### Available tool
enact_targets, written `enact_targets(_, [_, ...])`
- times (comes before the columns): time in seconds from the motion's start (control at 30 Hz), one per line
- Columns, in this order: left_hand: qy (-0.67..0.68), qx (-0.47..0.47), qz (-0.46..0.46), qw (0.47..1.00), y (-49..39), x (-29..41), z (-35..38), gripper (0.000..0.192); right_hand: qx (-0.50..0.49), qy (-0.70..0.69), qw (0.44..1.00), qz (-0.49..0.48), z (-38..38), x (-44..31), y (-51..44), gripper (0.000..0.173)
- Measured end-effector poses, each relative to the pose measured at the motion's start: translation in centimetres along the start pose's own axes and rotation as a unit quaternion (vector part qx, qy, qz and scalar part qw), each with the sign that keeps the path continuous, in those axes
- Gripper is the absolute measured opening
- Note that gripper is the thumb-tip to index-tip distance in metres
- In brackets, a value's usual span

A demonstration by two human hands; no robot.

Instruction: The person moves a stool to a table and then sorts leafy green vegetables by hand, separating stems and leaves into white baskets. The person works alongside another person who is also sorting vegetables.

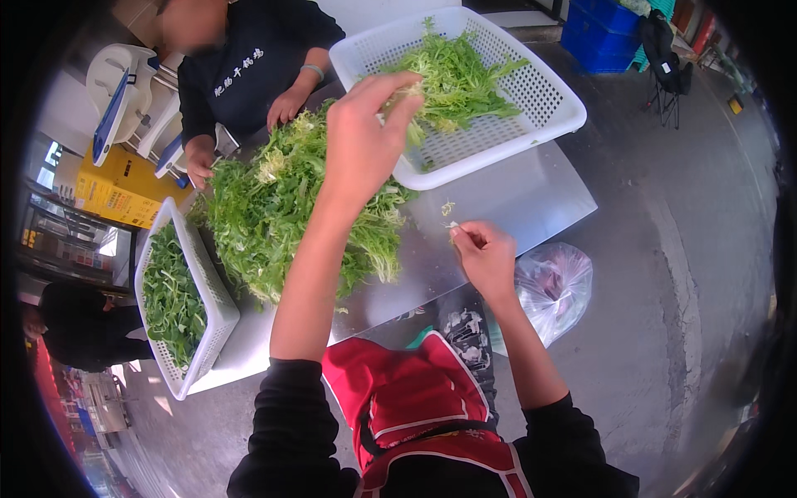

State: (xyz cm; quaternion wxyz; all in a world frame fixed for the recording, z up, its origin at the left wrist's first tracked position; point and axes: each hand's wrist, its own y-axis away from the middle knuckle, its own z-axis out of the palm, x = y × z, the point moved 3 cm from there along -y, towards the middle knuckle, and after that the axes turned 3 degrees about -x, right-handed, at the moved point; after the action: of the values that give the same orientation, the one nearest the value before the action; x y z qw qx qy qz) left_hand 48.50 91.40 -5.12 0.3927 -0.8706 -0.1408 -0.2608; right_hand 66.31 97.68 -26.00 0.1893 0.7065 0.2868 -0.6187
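Observation:
My left hand (364, 134) is raised at the near left edge of a white perforated plastic basket (551, 87). Its thumb and fingers pinch a sprig of frisée (412, 90). Loose frisée leaves (461, 81) lie inside that basket. Lower and to the right, my right hand (489, 255) is closed over the metal table (517, 202), with a small pale stem piece (454, 225) at its fingertips. A leaf scrap (448, 208) rests just beyond. Left of both hands spreads a big heap of frisée (261, 218), partly hidden by my left forearm.
Across the table a person in dark clothing (249, 81) has both hands at the heap. A second white basket (215, 330) with leafy greens stands at the left. A clear plastic bag (557, 289) is beside the table at right. Blue crates (598, 37) stand farther back.

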Motion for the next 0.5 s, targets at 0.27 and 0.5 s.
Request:
enact_targets(0.27, [-0.016,0.139,-0.041,0.989,12.5,-0.6,-4.9,0.019,0.04,-0.041,0.998,-0.013,-0.4,0.6,1.0,0.008])
enact_targets(0.5, [-0.063,0.236,-0.172,0.954,27.6,-2.8,-8.0,0.011,0.003,0.066,0.992,-0.107,3.7,-4.1,5.5,0.011])
